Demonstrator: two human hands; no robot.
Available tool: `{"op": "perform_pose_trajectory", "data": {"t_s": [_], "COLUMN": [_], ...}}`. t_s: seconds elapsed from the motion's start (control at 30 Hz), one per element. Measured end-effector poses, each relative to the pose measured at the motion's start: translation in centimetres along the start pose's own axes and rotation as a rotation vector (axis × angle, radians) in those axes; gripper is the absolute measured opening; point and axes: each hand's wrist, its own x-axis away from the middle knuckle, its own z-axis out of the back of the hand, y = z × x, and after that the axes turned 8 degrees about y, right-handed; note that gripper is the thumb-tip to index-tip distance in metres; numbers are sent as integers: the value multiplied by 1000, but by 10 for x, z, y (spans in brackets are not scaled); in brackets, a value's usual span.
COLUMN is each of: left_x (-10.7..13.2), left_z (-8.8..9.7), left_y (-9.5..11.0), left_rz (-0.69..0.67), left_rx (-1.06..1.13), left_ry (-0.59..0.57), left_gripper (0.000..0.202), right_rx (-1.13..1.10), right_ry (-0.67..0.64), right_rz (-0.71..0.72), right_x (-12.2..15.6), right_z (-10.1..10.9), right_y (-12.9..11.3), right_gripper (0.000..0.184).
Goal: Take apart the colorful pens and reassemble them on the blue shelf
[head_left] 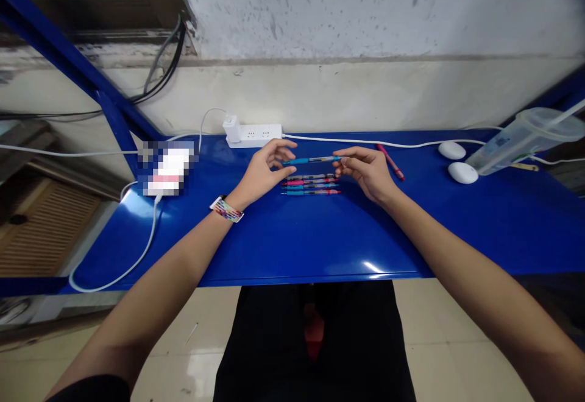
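Note:
My right hand (365, 170) pinches the right end of a blue pen (315, 159) between thumb and fingertips. The pen lies level, its blue grip and tip pointing left. Around that tip end my left hand (269, 166) is curved, thumb and fingers apart; whether a finger touches the pen I cannot tell. Just below, several pens lie side by side in a row, among them a dark one (304, 177), a pink-gripped one (297, 183) and a blue-gripped one (301, 193) nearest me. Beyond my right hand, a red pen (392, 163) lies slanted.
On the blue table (320, 237), a white power strip (260, 134) stands by the wall. A charging phone (167, 170) is at the left, with a white cable (137, 277) looping to the front edge. Two white rounded objects (462, 172) and a clear plastic cup (507, 143) stand right.

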Motion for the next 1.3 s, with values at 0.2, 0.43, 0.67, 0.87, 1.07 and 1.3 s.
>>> {"op": "perform_pose_trajectory", "data": {"t_s": [0.2,0.43,0.67,0.87,1.07,1.3], "left_x": [1,1,1,1,1,2], "left_z": [-1,-2,-4,-2,-3,-4], "left_y": [1,5,3,1,1,6], "left_rz": [29,-7,-140,-16,-77,-73], "left_rx": [-67,-125,-111,-102,-75,-32], "left_ry": [-29,-5,47,-13,58,88], "left_gripper": [13,20,26,17,11,13], "right_rx": [20,-19,11,-5,10,-173], "right_ry": [-10,8,-25,3,-25,-108], "right_rz": [4,20,12,48,64,-116], "right_x": [0,-1,1,1,2,6], "right_z": [-1,-1,-2,-3,0,-7], "right_y": [0,2,2,4,7,-10], "right_gripper": [16,15,15,15,14,23]}}
